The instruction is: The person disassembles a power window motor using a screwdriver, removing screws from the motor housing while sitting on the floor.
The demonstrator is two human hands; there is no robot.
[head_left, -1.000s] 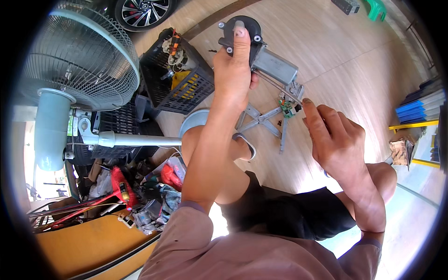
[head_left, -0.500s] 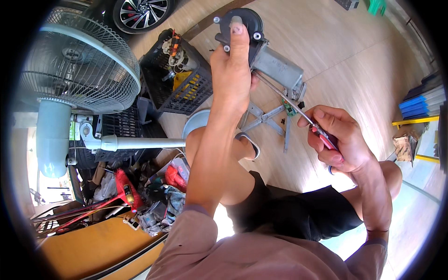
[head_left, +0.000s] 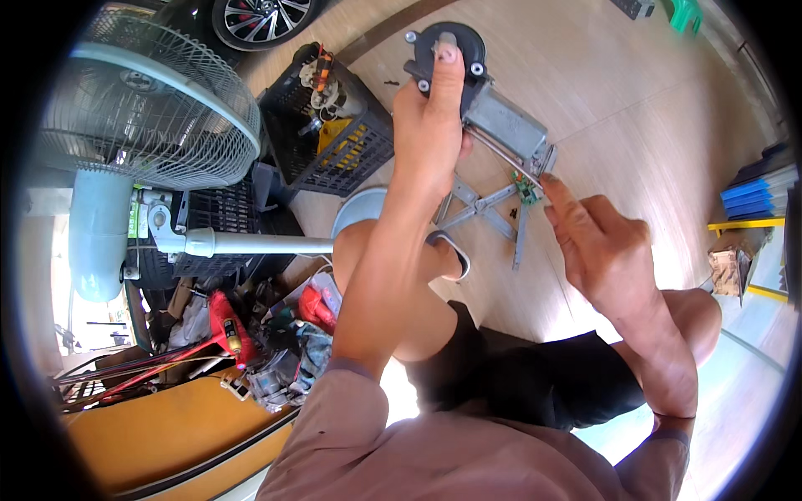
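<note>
My left hand (head_left: pixel 428 138) is closed round a gear motor (head_left: pixel 508 121) with a black round gear housing and a grey metal body, held up in front of me. Its thumb presses on the black housing. In my right hand (head_left: pixel 606 250) is a screwdriver (head_left: pixel 499 150), its handle hidden by the fingers. The index finger lies along the thin metal shaft, which runs alongside the motor's body. The shaft's tip is hidden near my left fingers. Beyond and below the motor, a metal X-shaped frame (head_left: pixel 480 204) lies on the floor by a small green circuit board (head_left: pixel 528 189).
On the left stands a fan (head_left: pixel 150 108) with a wire guard. A black plastic crate (head_left: pixel 363 154) holds parts. Lower left, a red cordless tool (head_left: pixel 224 321) lies among clutter. Blue stacked items (head_left: pixel 756 199) are at the right, a green stool (head_left: pixel 685 15) at the far right.
My right hand has rolled over and moved up the screwdriver, so its red handle no longer shows. The index finger now stretches along the shaft. The motor sits slightly further right in view.
</note>
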